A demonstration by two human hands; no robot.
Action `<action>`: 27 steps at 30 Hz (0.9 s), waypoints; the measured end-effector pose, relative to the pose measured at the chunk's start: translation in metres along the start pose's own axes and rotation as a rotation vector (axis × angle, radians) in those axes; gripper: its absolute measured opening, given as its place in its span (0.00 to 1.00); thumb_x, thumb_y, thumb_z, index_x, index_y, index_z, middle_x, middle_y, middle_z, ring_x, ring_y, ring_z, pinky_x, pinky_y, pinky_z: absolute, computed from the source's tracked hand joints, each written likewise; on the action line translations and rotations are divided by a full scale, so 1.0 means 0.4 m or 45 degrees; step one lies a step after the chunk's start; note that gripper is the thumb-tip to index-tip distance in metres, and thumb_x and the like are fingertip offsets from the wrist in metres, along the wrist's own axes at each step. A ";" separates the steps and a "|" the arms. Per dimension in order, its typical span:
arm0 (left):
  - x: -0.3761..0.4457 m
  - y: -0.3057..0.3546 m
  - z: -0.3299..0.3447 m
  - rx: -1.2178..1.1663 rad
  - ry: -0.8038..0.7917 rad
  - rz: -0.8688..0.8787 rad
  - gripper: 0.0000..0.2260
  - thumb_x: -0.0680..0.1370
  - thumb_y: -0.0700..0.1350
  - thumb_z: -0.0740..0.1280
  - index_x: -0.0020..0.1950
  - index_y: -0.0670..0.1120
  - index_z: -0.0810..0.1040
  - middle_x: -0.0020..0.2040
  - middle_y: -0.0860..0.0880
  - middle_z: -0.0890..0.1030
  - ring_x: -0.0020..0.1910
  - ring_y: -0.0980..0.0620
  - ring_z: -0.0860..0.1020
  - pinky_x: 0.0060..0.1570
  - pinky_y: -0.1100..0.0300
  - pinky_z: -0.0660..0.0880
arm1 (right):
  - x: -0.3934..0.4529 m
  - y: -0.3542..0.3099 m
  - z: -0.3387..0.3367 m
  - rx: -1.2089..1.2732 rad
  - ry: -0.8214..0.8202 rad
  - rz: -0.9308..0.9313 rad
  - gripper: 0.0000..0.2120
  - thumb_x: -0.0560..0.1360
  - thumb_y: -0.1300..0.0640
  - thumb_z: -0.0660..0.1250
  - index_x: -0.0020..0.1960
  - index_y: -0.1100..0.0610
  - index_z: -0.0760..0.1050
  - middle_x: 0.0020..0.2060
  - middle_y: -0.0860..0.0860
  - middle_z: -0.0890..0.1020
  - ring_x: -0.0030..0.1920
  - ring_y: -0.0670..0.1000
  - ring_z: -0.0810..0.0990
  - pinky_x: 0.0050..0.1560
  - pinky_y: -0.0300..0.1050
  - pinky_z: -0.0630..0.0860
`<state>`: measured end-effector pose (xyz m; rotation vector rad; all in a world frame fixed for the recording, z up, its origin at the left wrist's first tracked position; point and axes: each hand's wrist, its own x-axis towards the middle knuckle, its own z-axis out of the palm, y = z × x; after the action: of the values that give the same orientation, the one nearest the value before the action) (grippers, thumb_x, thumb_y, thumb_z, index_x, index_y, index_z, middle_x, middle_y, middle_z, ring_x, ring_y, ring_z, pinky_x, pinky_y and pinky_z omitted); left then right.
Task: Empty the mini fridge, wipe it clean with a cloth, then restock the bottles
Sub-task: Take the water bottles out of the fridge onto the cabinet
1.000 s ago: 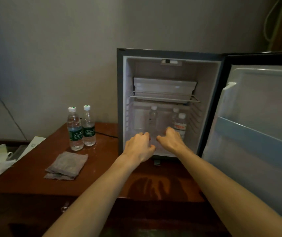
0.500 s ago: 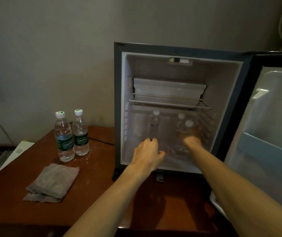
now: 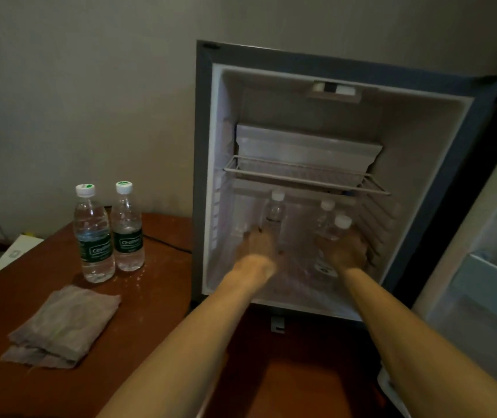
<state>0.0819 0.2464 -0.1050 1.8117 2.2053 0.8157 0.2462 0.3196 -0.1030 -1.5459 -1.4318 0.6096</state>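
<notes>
Head view, from the left: a polished reddish-brown wooden table is seen, its glossy top dotted with small water drops near the bottles. A folded cloth, grey-brown and coarse in weave, is laid flat on it toward the near edge. Behind the cloth, two clear plastic bottles with white caps and dark green labels are stood upright, just beside each other and well apart from the cloth. A thin dark cable is run along the tabletop behind them to the fridge.

Right of these, the mini fridge is set on the same table, a dark boxy frame with a pale, smooth plastic lining and ribbed side walls. A wire shelf is fitted across the upper half, with a pale rectangular tray on it.

On the fridge floor, below the shelf, three clear bottles are stood upright. The left hand is reached in at the left bottle; the hand is blurred, and whether its fingers are closed around the bottle cannot be told. The right hand is wrapped around the front bottle of the right pair, with the rear bottle just behind.

At the far right, the open door is seen, its white moulded inner panel bearing a translucent rack.
</notes>
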 end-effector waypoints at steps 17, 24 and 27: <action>0.242 -0.020 0.153 -0.328 0.300 -0.077 0.33 0.67 0.55 0.78 0.64 0.42 0.67 0.59 0.38 0.80 0.57 0.33 0.79 0.52 0.44 0.77 | 0.042 0.082 0.031 0.071 0.029 -0.149 0.18 0.71 0.50 0.72 0.59 0.54 0.75 0.51 0.50 0.82 0.47 0.49 0.79 0.44 0.40 0.72; 0.152 -0.012 0.077 -0.351 0.332 0.005 0.33 0.66 0.59 0.78 0.61 0.43 0.69 0.56 0.41 0.82 0.54 0.37 0.81 0.50 0.47 0.79 | 0.023 0.049 0.007 -0.111 -0.052 0.011 0.20 0.72 0.45 0.71 0.59 0.53 0.73 0.50 0.48 0.77 0.50 0.54 0.79 0.45 0.44 0.72; 0.075 -0.007 0.024 -0.282 0.295 0.029 0.34 0.69 0.58 0.78 0.64 0.42 0.69 0.57 0.41 0.82 0.54 0.38 0.81 0.44 0.52 0.75 | 0.001 0.044 -0.004 -0.198 -0.100 0.037 0.28 0.65 0.40 0.74 0.60 0.53 0.76 0.56 0.51 0.81 0.52 0.56 0.81 0.48 0.46 0.77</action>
<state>0.0768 0.2774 -0.1083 1.7134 2.1249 1.2770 0.2566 0.3210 -0.1171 -1.6828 -1.5487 0.5935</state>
